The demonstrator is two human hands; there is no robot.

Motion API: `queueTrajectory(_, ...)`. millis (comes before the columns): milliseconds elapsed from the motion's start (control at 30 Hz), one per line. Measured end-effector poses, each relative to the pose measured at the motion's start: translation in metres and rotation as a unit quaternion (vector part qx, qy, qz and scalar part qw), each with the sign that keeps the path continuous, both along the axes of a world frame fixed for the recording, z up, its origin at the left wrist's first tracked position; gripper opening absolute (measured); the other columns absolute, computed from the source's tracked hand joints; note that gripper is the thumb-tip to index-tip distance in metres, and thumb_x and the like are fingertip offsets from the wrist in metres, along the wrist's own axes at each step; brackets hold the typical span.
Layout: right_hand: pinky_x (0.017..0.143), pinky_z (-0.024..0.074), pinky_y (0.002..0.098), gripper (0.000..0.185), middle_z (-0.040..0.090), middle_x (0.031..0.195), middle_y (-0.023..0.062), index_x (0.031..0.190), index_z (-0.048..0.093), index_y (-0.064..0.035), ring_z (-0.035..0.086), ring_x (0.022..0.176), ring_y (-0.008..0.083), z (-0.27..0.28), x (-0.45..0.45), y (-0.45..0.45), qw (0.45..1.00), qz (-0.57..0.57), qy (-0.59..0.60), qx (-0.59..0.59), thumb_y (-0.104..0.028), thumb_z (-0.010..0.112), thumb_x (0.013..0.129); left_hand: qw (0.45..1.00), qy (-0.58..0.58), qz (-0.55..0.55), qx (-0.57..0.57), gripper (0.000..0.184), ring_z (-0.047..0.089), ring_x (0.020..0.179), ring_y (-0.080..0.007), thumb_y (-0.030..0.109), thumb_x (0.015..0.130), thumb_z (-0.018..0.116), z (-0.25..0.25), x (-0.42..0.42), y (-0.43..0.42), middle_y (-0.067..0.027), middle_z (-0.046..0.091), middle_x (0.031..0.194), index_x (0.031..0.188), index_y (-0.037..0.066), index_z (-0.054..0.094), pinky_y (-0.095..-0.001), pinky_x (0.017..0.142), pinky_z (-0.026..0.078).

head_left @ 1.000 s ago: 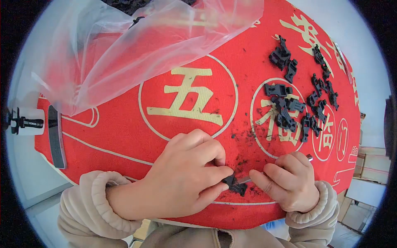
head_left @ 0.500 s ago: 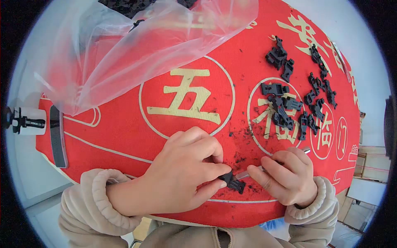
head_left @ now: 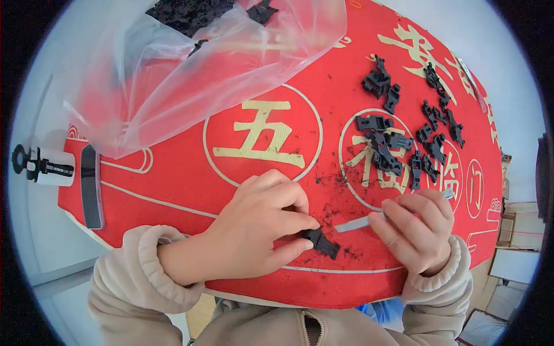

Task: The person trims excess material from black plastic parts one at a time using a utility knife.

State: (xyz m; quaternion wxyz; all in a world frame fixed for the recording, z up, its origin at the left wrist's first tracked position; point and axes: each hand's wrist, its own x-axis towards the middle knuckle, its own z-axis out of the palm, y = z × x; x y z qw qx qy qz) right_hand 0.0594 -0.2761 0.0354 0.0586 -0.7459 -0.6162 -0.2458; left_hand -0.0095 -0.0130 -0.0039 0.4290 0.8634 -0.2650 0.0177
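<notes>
My left hand [head_left: 259, 228] pinches a small black plastic part [head_left: 324, 244] between thumb and forefinger, low over the red cloth. In my right hand [head_left: 416, 229] is a thin, flat silver blade-like tool [head_left: 352, 224]; its other end sticks out beyond the fingers. The tool's tip points left toward the black part and is a little apart from it. Whether the tip has a sharp edge I cannot tell. Dark shavings [head_left: 346, 254] lie scattered around the part.
Several similar black parts [head_left: 384, 155] lie in a loose group at the right. A clear plastic bag [head_left: 190, 104] with black parts in it fills the upper left. A phone [head_left: 91, 187] and a white cylindrical object with a black strap [head_left: 55, 168] are at the left edge.
The tool's tip has drawn back from the black part and lifted slightly, as my right hand moved up and right. My left hand still pinches the part. The whole view has shifted slightly.
</notes>
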Motion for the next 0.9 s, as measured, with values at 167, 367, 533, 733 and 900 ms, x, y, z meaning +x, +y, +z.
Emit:
queueTrajectory(167, 0.061, 0.0458, 0.0330, 0.035, 0.065, 0.088, 0.0058, 0.094, 0.071, -0.0052, 0.059, 0.072, 0.0206, -0.002, 0.004, -0.005, 0.998, -0.032, 0.031, 0.033, -0.013, 0.065, 0.061, 1.000, -0.018, 0.004, 0.001, 0.030, 0.054, 0.086, -0.0239, 0.014, 0.066, 0.081, -0.001, -0.001, -0.002, -0.0046, 0.057, 0.090, 0.093, 0.008, 0.072, -0.0354, 0.076, 0.043)
queueTrajectory(367, 0.057, 0.0452, 0.0328, 0.031, 0.062, 0.082, 0.0048, 0.096, 0.069, -0.0036, 0.060, 0.072, 0.0212, -0.007, 0.012, -0.007, 0.989, -0.081, 0.046, 0.113, -0.007, 0.065, 0.065, 0.998, -0.055, -0.029, 0.028, 0.029, 0.054, 0.086, -0.0244, 0.018, 0.068, 0.081, 0.001, -0.001, -0.001, -0.0055, 0.058, 0.091, 0.092, 0.007, 0.069, -0.0359, 0.076, 0.044)
queueTrajectory(533, 0.058, 0.0469, 0.0334, 0.030, 0.064, 0.083, 0.0065, 0.096, 0.070, -0.0051, 0.061, 0.072, 0.0230, -0.011, 0.014, -0.014, 0.977, -0.127, 0.073, 0.154, 0.001, 0.066, 0.066, 0.997, -0.059, -0.040, 0.029, 0.030, 0.058, 0.084, -0.0256, 0.019, 0.067, 0.082, 0.003, 0.002, 0.000, -0.0063, 0.063, 0.088, 0.090, 0.007, 0.065, -0.0380, 0.077, 0.045)
queueTrajectory(733, 0.062, 0.0500, 0.0371, 0.031, 0.064, 0.084, 0.0091, 0.098, 0.070, -0.0040, 0.063, 0.074, 0.0270, -0.020, 0.018, -0.015, 0.945, -0.165, 0.152, 0.239, 0.005, 0.066, 0.069, 0.966, -0.215, 0.064, 0.125, 0.024, 0.061, 0.069, -0.0200, 0.007, 0.065, 0.078, 0.007, 0.014, 0.011, -0.0058, 0.065, 0.079, 0.085, 0.005, 0.066, -0.0295, 0.064, 0.047)
queueTrajectory(900, 0.059, 0.0469, 0.0271, 0.025, 0.064, 0.085, 0.0089, 0.107, 0.066, -0.0008, 0.061, 0.069, 0.0170, -0.020, 0.019, -0.006, 0.884, -0.110, 0.305, 0.338, 0.007, 0.059, 0.084, 0.953, -0.256, 0.156, 0.053, 0.028, 0.061, 0.068, -0.0176, 0.006, 0.063, 0.080, 0.020, 0.014, 0.002, -0.0074, 0.065, 0.079, 0.088, 0.004, 0.068, -0.0286, 0.062, 0.048)
